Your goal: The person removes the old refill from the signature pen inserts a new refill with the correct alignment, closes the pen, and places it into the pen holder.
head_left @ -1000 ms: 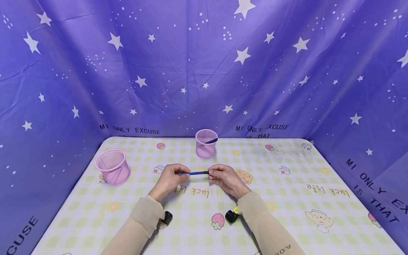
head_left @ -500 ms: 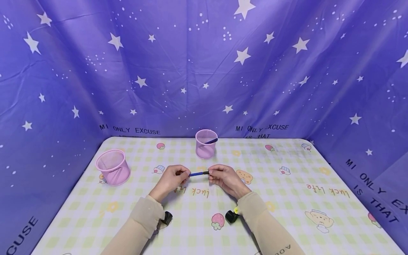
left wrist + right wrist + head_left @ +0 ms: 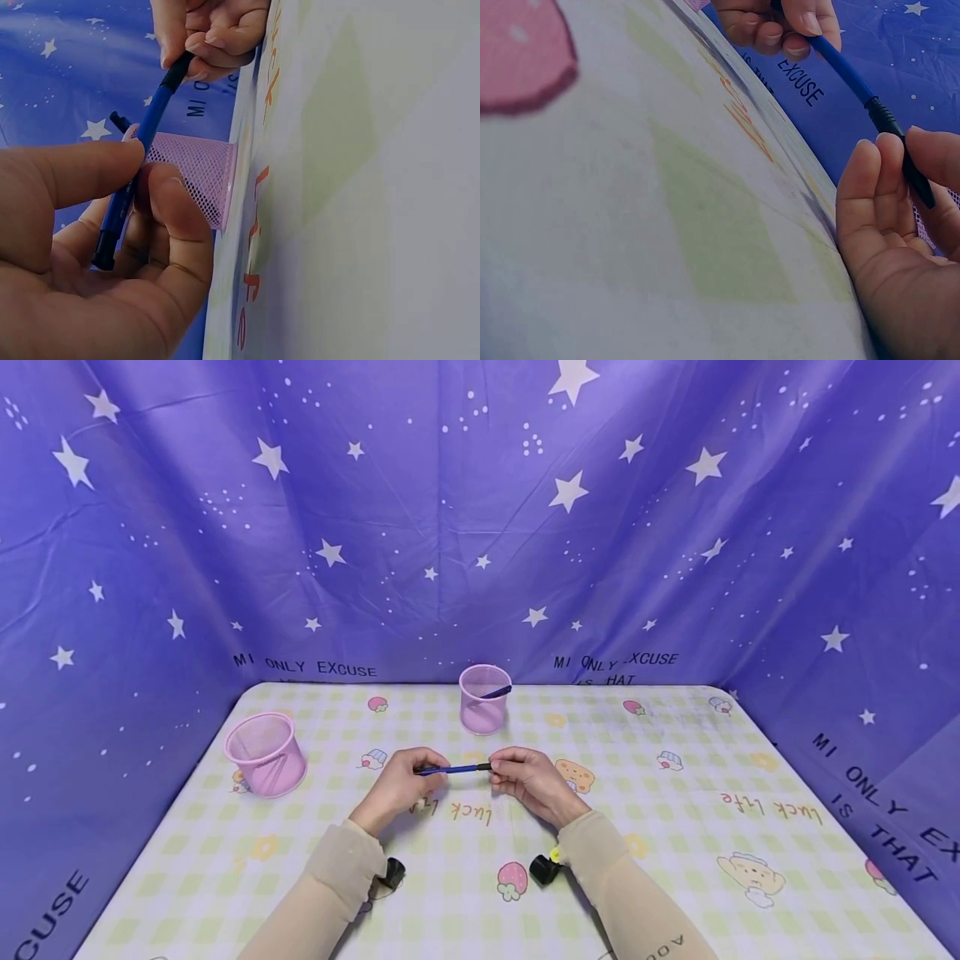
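A blue pen (image 3: 463, 768) with black ends is held level between both hands above the table. My left hand (image 3: 402, 785) pinches its blue barrel between thumb and fingers; the black rear end (image 3: 105, 251) sticks out past them in the left wrist view. At the other end, my right hand (image 3: 534, 783) pinches the ribbed black grip (image 3: 885, 120), and the dark tapered tip pokes out between the fingers. Beyond the hands stands a pink mesh pen cup (image 3: 483, 717) with a dark pen (image 3: 498, 692) leaning in it.
Another pink mesh cup (image 3: 281, 772) stands at the left of the table, with no pen visible inside. A checked cloth with printed pictures covers the table (image 3: 675, 827). Purple star-patterned curtains (image 3: 442, 527) hang behind and at both sides.
Half a second ago the left fingers covered the pen's rear end; now its barrel shows along them again, as it did a second ago. The right hand stays in place.
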Demonstrator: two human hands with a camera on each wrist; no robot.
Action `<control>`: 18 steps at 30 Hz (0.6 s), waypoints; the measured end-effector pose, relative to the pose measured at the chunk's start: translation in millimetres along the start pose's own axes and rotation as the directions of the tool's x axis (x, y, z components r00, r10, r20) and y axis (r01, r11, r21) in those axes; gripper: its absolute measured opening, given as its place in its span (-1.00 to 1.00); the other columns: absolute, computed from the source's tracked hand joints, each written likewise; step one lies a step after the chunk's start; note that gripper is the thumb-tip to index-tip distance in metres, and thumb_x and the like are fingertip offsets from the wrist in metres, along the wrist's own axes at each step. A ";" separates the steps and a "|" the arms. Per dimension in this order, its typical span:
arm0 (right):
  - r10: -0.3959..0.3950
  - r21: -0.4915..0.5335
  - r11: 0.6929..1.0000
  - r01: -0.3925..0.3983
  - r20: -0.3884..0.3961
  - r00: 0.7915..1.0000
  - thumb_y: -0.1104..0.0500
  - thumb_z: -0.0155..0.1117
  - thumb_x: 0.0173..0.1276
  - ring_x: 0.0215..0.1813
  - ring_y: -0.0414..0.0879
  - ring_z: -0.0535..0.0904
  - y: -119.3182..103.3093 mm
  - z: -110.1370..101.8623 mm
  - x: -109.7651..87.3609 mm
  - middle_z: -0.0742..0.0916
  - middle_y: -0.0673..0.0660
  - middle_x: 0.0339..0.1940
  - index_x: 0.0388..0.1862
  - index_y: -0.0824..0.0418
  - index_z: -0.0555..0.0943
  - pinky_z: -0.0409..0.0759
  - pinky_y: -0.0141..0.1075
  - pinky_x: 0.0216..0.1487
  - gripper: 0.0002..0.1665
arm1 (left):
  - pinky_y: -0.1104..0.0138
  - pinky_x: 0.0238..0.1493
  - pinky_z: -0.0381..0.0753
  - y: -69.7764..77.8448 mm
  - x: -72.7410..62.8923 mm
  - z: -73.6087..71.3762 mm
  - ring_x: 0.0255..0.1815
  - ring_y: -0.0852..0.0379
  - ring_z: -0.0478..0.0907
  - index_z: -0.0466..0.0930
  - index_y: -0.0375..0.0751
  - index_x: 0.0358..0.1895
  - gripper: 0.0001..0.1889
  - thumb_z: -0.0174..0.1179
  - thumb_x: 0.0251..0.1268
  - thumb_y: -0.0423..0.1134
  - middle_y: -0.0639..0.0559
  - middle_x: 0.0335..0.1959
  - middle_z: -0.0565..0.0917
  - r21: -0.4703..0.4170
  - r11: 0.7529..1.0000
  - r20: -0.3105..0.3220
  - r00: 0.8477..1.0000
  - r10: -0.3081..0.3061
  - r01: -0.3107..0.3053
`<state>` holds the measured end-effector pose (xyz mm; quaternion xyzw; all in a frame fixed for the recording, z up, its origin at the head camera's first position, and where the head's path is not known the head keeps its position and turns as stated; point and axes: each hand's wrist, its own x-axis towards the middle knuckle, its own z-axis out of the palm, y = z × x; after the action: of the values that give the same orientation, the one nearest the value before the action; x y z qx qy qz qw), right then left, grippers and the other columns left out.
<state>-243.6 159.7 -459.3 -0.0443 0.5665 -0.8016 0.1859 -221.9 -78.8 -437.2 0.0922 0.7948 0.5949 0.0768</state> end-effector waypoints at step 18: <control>-0.001 0.011 1.000 0.001 0.009 1.000 0.40 0.22 0.29 -0.39 -0.11 0.59 -1.2 1.2 -1.3 0.66 0.15 -0.43 -0.10 0.48 0.54 0.63 -0.28 -0.26 -0.78 | 0.38 -0.68 0.28 -2.6 1.0 -1.7 -0.65 0.09 0.39 0.63 -0.36 -0.19 -0.86 0.14 0.32 -0.35 -0.10 -0.63 0.50 -0.017 1.000 0.048 0.999 -0.025 0.026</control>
<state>-242.4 159.4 -457.6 -0.0472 0.5611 -0.8046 0.1885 -223.4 -80.8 -439.2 0.0955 0.7885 0.5985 0.1045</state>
